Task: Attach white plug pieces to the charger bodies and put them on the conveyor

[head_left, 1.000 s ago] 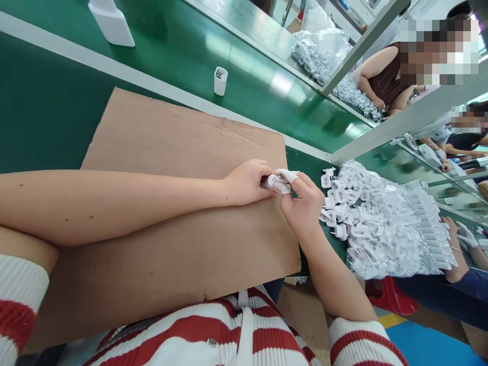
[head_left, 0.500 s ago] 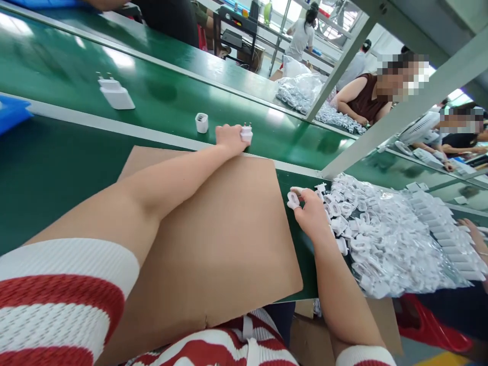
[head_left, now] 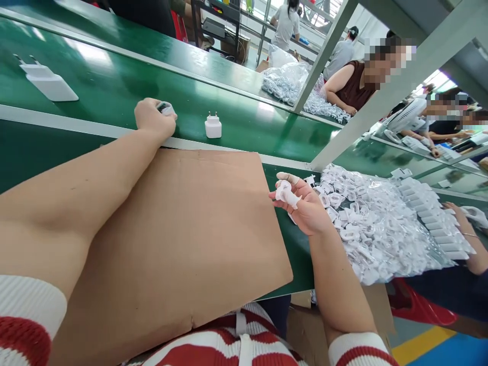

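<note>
My left hand (head_left: 151, 121) is closed around a small white charger housing (head_left: 168, 108) on the green belt, its open end turned up and dark inside. To the right of that hand a white plug charger (head_left: 213, 127) stands upright, two prongs on top. My right hand (head_left: 307, 208) is raised above the right edge of the cardboard sheet (head_left: 213, 213). Its fingers curl around a white plastic part with an oval opening (head_left: 284, 191). White coverings sit on some of its fingertips. Just beyond it lies a pile of similar white plastic parts (head_left: 366, 229).
Another plug charger (head_left: 49, 81) rests farther left on the belt (head_left: 118, 81). A slanted metal post (head_left: 324, 58) rises at the right. Co-workers sit across and to the right, one arm (head_left: 470, 239) near the pile. A red stool (head_left: 423, 305) is below.
My left hand has let go of the upright plug charger and moved left onto the open housing. The right hand has turned palm up, still holding its white part. The view has shifted right.
</note>
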Available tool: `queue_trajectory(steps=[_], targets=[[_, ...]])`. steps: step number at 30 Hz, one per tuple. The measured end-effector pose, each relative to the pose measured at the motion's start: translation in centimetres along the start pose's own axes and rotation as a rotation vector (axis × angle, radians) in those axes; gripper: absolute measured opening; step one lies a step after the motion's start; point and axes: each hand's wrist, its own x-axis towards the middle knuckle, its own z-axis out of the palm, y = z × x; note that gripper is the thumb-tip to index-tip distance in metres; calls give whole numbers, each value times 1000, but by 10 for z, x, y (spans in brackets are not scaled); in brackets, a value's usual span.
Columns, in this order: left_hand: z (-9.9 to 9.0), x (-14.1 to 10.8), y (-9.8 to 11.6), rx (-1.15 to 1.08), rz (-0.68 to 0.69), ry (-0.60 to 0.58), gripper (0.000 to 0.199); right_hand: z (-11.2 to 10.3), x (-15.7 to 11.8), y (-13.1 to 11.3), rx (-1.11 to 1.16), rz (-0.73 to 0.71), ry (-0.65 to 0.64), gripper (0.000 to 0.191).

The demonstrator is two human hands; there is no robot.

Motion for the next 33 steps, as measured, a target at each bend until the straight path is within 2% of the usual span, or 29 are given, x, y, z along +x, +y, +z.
queue_trajectory(steps=[3, 5, 6, 7, 10, 11, 12, 13, 14, 16, 18, 19, 21, 24, 25, 27, 29, 31, 33], targets=[[-7, -38, 28, -72, 27, 72, 50, -2, 0, 2, -14, 11, -16, 49], [-9, -73, 54, -200, 131, -15, 51, -3, 1, 4, -33, 7, -17, 45], [-9, -91, 67, -290, 195, -146, 48, -3, 2, 6, -51, 2, -9, 43], [-9, -108, 78, -359, 276, -342, 44, -2, 3, 7, -70, -4, 0, 41], [-6, -146, 102, -454, 497, -802, 40, -1, 4, 11, -107, -26, -5, 37], [-4, -154, 107, -461, 550, -906, 41, 0, 5, 12, -113, -30, -16, 37], [-2, -161, 110, -467, 591, -956, 44, 0, 5, 12, -118, -35, -18, 38], [0, -168, 112, -470, 613, -941, 49, 1, 5, 12, -119, -41, -4, 42], [3, -174, 114, -472, 603, -860, 57, 2, 6, 13, -120, -47, 25, 49], [10, -187, 116, -457, 483, -602, 84, 3, 6, 13, -127, -56, 104, 57], [17, -199, 117, -443, 311, -407, 100, 4, 7, 13, -159, -82, 161, 47], [20, -204, 117, -455, 253, -368, 96, 5, 7, 13, -189, -101, 177, 40], [24, -209, 118, -519, 233, -383, 73, 5, 6, 13, -261, -158, 209, 33], [26, -208, 115, -626, 349, -495, 42, 6, 5, 12, -334, -176, 230, 34], [26, -206, 114, -653, 404, -539, 42, 6, 4, 12, -335, -170, 219, 34], [26, -204, 111, -681, 483, -599, 62, 8, 4, 11, -315, -170, 188, 34], [26, -202, 109, -672, 467, -580, 81, 11, 3, 12, -307, -199, 154, 30], [27, -201, 108, -654, 410, -539, 77, 14, 3, 13, -350, -245, 125, 24], [26, -199, 108, -678, 424, -589, 54, 16, 0, 14, -435, -307, 143, 18]])
